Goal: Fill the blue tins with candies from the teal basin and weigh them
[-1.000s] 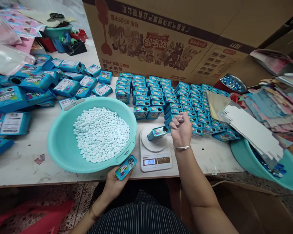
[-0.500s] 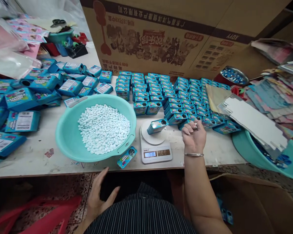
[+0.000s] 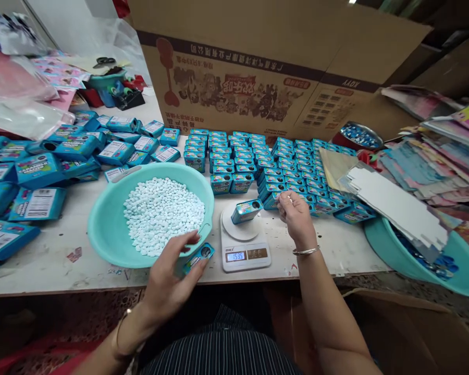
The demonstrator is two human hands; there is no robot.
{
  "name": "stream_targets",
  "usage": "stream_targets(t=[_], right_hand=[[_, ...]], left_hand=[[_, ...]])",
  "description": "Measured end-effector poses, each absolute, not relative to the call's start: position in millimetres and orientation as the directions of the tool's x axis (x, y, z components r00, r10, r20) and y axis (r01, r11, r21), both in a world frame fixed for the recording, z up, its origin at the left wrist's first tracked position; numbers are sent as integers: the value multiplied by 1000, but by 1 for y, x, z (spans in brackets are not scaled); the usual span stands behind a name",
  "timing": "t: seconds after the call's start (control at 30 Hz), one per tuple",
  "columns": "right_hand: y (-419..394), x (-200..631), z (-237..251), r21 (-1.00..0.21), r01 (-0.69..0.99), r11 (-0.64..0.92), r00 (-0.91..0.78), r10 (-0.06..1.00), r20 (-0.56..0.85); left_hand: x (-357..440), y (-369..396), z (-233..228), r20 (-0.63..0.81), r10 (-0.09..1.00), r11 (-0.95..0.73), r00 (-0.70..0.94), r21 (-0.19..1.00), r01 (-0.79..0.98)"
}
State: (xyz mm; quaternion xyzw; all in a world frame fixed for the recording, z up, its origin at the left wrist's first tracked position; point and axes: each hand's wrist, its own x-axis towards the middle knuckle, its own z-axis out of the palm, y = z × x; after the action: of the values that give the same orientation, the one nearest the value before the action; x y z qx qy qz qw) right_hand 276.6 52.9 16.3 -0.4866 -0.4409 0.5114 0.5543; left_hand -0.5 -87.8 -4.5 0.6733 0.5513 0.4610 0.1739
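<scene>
My left hand (image 3: 172, 276) is spread around a small blue candy box (image 3: 203, 252) by the basin's front rim, thumb on the near side and fingers beyond it. Its grip is loose, with the fingers apart. Fingertips of my right hand (image 3: 297, 216) are pinched together to the right of the scale; a bit of white shows at them, too small to name surely. On the white kitchen scale (image 3: 246, 255), whose display is lit, stands another blue box (image 3: 247, 211) with a dark opening on top. White tablets (image 3: 164, 213) fill much of the turquoise basin (image 3: 105, 229).
Rows of blue boxes (image 3: 289, 166) stand behind the scale, before a large cardboard carton (image 3: 234, 78). More boxes (image 3: 78, 146) lie heaped at the left. At right are white cards (image 3: 398, 203) over a second turquoise basin (image 3: 379, 239), and stacked printed sheets (image 3: 441, 151).
My left hand has risen from below the table edge to the blue box beside the basin. My right hand has shifted left, closer to the scale, still pinched.
</scene>
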Motion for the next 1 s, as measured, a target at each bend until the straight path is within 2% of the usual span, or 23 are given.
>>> stream_targets(t=[0.13, 0.23, 0.33, 0.4, 0.53, 0.63, 0.73, 0.8, 0.9, 1.0], right_hand=[[51, 287, 6, -998, 3, 59, 95, 994, 59], [47, 289, -18, -945, 316, 82, 56, 993, 105], [48, 284, -40, -753, 657, 45, 36, 995, 91], [51, 278, -50, -598, 801, 26, 11, 998, 59], [60, 268, -60, -359, 932, 57, -75, 997, -35], [62, 265, -64, -281, 956, 89, -115, 990, -79], [61, 267, -70, -295, 952, 83, -111, 991, -79], [57, 272, -72, -368, 929, 44, -68, 996, -53], [45, 292, -68, -580, 814, -34, 102, 991, 85], [31, 321, -50, -762, 648, -25, 325, 913, 246]], left_hand=[[15, -19, 31, 400, 886, -454, 235, 647, 612], [41, 27, 35, 276, 873, -488, 403, 520, 701], [71, 58, 24, 90, 870, -479, 485, 384, 789], [86, 70, 15, 17, 863, -482, 505, 330, 812], [93, 77, 7, -6, 852, -499, 524, 293, 816], [90, 80, 13, 10, 858, -495, 513, 281, 822], [92, 88, 24, 61, 871, -484, 487, 273, 831], [100, 95, 31, 88, 872, -486, 481, 267, 832], [122, 103, 34, 94, 847, -528, 524, 266, 806], [151, 105, 29, 73, 776, -620, 626, 268, 737]])
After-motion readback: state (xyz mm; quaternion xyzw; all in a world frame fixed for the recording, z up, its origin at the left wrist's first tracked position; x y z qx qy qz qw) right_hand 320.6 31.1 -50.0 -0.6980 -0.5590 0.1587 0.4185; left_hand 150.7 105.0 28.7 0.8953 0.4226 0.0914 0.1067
